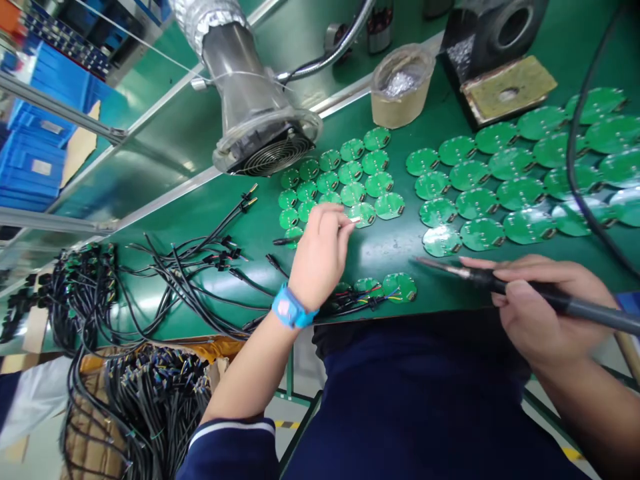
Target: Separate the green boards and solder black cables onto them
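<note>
My right hand (pixel 550 313) grips a soldering iron (pixel 543 298), its tip pointing left over the bench near the front row of round green circuit boards (pixel 440 240). My left hand (pixel 323 247), with a blue watch (pixel 291 308) on the wrist, is closed in a pinch over the smaller group of boards. A small pale end shows at its fingertips, too small to name. Just left of that hand a black cable end (pixel 285 241) pokes out. Boards with coloured wires (pixel 400 288) lie near the front edge, below and right of my left hand.
Black cables (pixel 200 280) spread over the bench at left, beside a heap of wired boards (pixel 90 273). A fume extractor nozzle (pixel 270 143) hangs above. Behind stand a tub (pixel 400 110) and a soldering iron stand with a sponge (pixel 507 90). A black cord (pixel 575 147) crosses the right-hand boards.
</note>
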`<state>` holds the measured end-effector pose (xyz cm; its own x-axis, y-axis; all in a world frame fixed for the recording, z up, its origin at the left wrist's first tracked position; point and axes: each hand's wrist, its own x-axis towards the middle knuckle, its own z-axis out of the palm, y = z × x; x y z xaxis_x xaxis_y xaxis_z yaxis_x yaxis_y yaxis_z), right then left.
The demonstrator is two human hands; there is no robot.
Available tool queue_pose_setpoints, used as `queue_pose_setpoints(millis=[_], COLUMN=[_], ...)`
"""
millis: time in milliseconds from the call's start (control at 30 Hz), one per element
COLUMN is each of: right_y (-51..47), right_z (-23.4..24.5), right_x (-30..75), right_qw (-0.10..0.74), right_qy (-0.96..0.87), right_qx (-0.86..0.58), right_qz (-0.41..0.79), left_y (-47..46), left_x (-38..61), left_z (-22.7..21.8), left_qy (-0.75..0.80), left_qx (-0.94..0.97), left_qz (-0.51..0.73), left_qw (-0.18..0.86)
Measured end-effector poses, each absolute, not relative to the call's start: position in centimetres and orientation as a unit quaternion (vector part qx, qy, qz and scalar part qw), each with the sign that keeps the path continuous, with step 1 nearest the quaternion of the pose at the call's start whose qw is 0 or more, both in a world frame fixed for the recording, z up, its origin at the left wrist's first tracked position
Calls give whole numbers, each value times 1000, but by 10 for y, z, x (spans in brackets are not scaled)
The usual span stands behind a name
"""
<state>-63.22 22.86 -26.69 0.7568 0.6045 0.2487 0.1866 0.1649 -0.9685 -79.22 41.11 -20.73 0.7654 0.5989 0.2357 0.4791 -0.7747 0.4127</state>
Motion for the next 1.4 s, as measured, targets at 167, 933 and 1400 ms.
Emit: queue_pose_setpoints(millis=[167, 933, 1400], right_y=[227, 224, 223], right_z=[-269, -272, -272], right_x=[-626, -625, -625], right_qw=[727, 692, 679], right_qy=[-354, -397, -402], right_qx=[-559, -567, -577], right_qz=[184, 207, 213], left_y=[350, 339, 338], left_x=[-791, -788, -789], left_z=[-210, -228, -233], left_qy=[280, 298, 295], left_qx=[914, 901, 910], left_qz=[112, 128, 136], left_qw=[270, 288, 259])
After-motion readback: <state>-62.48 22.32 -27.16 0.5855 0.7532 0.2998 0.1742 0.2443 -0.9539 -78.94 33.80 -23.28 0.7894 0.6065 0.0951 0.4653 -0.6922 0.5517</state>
